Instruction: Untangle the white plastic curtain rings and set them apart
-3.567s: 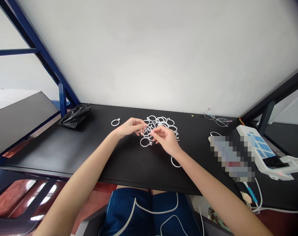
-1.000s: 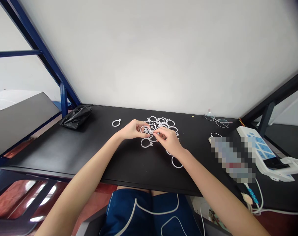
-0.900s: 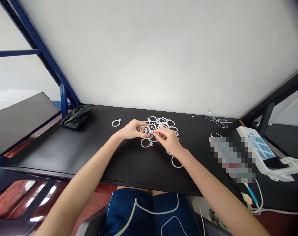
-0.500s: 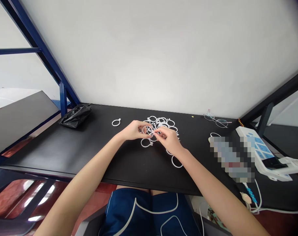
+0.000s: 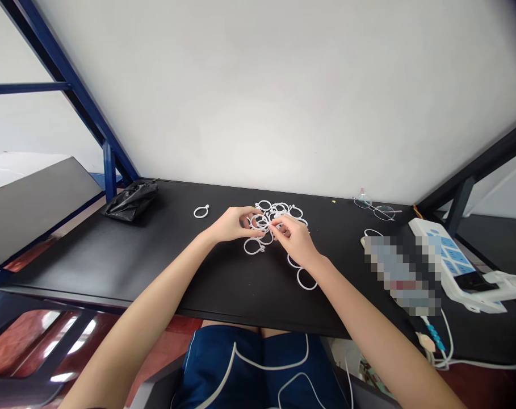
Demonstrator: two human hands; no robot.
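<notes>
A pile of white curtain rings (image 5: 279,208), each with a small eyelet, lies on the black table (image 5: 223,284). My left hand (image 5: 233,224), curled at the pile's left side, has a white curtain ring (image 5: 259,215) between thumb and fingers. My right hand (image 5: 295,236) pinches the right side of that same ring at its eyelet end. Its fingertips hide the exact grip. One loose curtain ring (image 5: 201,217) lies apart to the left. Another ring (image 5: 299,278) sits partly under my right wrist.
A crumpled black plastic bag (image 5: 132,201) lies at the back left. To the right are eyeglasses (image 5: 384,212), a blurred-out phone-like object (image 5: 400,275) with cables, and a white power strip (image 5: 453,261). A white wall (image 5: 258,102) rises behind the table.
My right hand has shifted slightly right, with its fingertips a little farther from my left hand. The ring between them now faces up more. My left hand has barely moved.
</notes>
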